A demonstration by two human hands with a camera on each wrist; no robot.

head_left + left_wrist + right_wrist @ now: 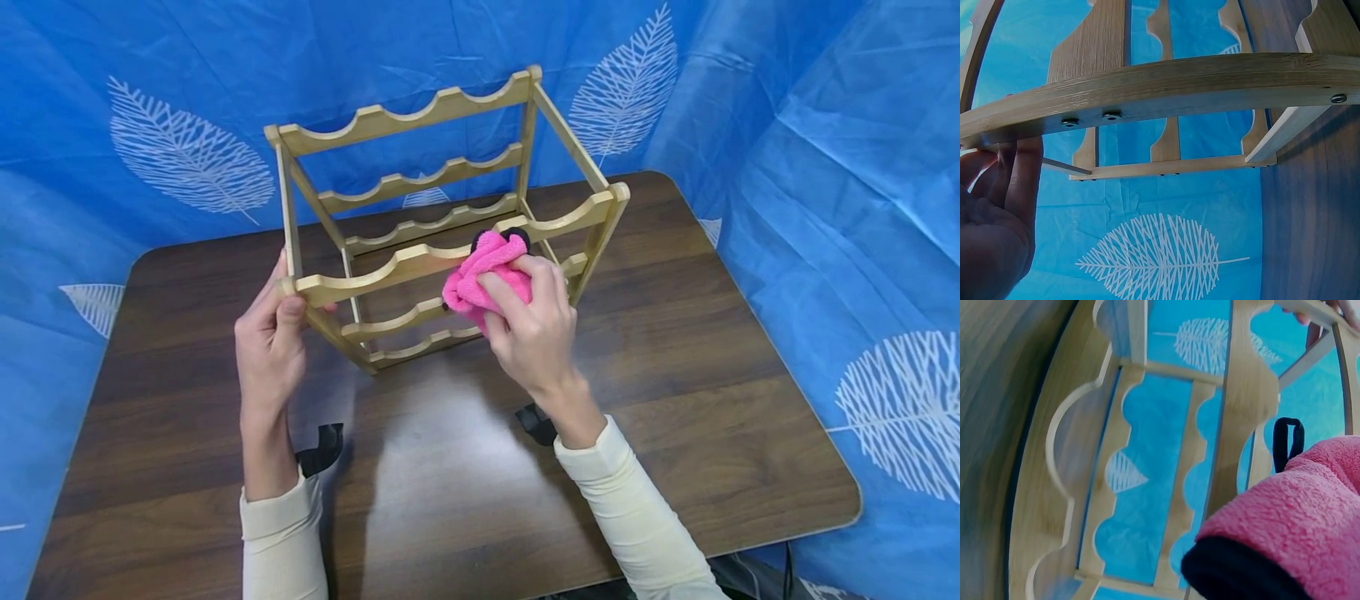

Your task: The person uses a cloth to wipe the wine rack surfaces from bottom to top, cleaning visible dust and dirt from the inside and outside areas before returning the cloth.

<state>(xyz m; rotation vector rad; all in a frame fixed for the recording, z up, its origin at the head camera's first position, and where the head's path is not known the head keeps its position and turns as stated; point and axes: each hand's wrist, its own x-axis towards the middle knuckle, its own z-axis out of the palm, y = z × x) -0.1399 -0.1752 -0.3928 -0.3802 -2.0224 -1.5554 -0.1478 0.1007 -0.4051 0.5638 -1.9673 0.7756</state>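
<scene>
A light wooden bottle rack [408, 264] with scalloped rails stands on the brown table, its near top rail facing me. My left hand [273, 346] grips the rack's near left top corner, thumb in front and fingers behind the post. In the left wrist view its fingers [1025, 169] curl at the underside of an upright [1166, 84] with dark screw heads. My right hand [534, 329] holds a bunched pink fluffy cloth [487, 279] with black edging against the near top rail, right of its middle. A black loop [1288, 442] sticks out from the cloth in the right wrist view.
The dark wood-grain table [675, 417] has rounded corners and runs under the rack and both forearms. Blue sheeting [787, 208] printed with white leaves hangs behind and to the right. Black straps [321, 448] show at both wrists.
</scene>
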